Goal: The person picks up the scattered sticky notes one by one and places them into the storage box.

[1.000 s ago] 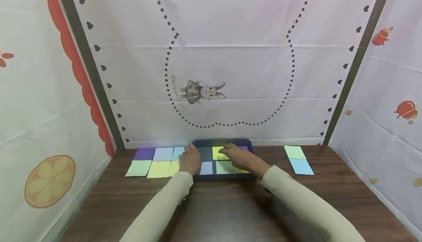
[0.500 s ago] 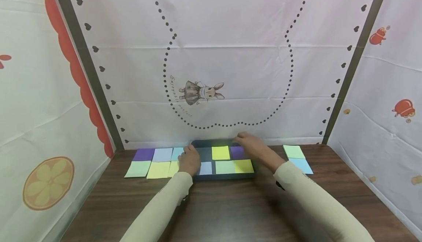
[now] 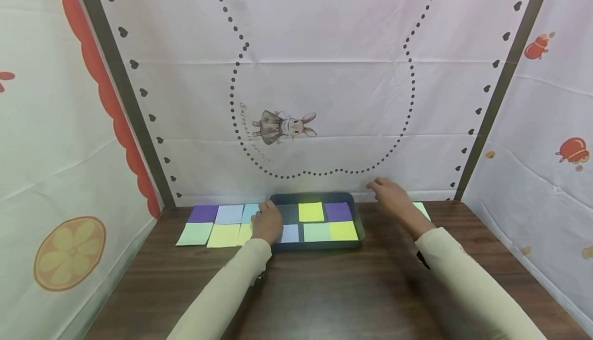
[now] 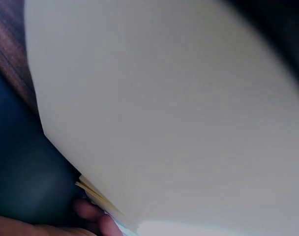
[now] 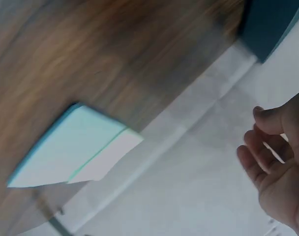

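Note:
My left hand (image 3: 267,225) grips the left side of a dark blue tray (image 3: 315,245), its curled fingers (image 4: 88,209) partly hidden by the sleeve in the left wrist view. Sticky note pads lie in the tray: a yellow pad (image 3: 311,212) and a purple pad (image 3: 338,211) behind, and a light blue pad (image 3: 290,233), a pale green pad (image 3: 317,232) and another yellow pad (image 3: 343,231) in front. Right of the tray, my right hand (image 3: 393,200) is raised with loosely bent fingers, holding nothing. A blue pad (image 5: 73,142) and a pale green pad (image 5: 110,155) lie near it.
Two rows of sticky note pads, among them a purple pad (image 3: 204,213) and a green pad (image 3: 195,233), lie left of the tray on the brown wooden table (image 3: 315,288). A printed white cloth (image 3: 324,98) hangs behind, with more cloth at both sides.
My right hand has moved off the tray's pads, rightward past the tray's far right corner, uncovering the purple and yellow pads. The left hand has stayed at the tray's left side.

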Demonstrator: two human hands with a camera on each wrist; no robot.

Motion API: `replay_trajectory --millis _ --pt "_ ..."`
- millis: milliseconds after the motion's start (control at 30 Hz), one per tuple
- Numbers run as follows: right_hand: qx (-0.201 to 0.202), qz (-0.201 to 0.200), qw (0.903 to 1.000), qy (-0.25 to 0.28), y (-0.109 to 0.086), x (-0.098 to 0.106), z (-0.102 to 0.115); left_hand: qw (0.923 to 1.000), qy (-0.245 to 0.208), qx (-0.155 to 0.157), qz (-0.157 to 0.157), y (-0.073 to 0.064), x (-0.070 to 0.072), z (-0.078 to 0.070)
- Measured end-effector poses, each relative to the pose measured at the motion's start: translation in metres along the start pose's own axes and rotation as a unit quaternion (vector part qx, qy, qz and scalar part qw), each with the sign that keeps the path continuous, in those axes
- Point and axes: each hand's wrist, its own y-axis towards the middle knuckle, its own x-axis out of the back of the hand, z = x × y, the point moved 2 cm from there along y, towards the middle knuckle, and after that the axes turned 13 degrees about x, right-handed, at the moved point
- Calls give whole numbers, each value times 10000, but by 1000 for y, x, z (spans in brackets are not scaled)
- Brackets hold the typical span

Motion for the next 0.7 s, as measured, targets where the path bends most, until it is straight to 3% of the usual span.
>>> replay_trajectory --millis 133,367,567,700 --pt "-928 482 9945 -115 -19 1 -20 10000 2 9 25 -1 1 -1" --pt "-2512 872 9637 233 -48 -3 -45 10000 -17 12 -8 -1 5 -1" --pt "-3130 1151 9405 649 -62 -5 -51 9999 -64 73 73 -1 5 -2" --pt "-3242 1309 9337 778 -66 -9 -52 9998 -64 105 131 1 1 -1"
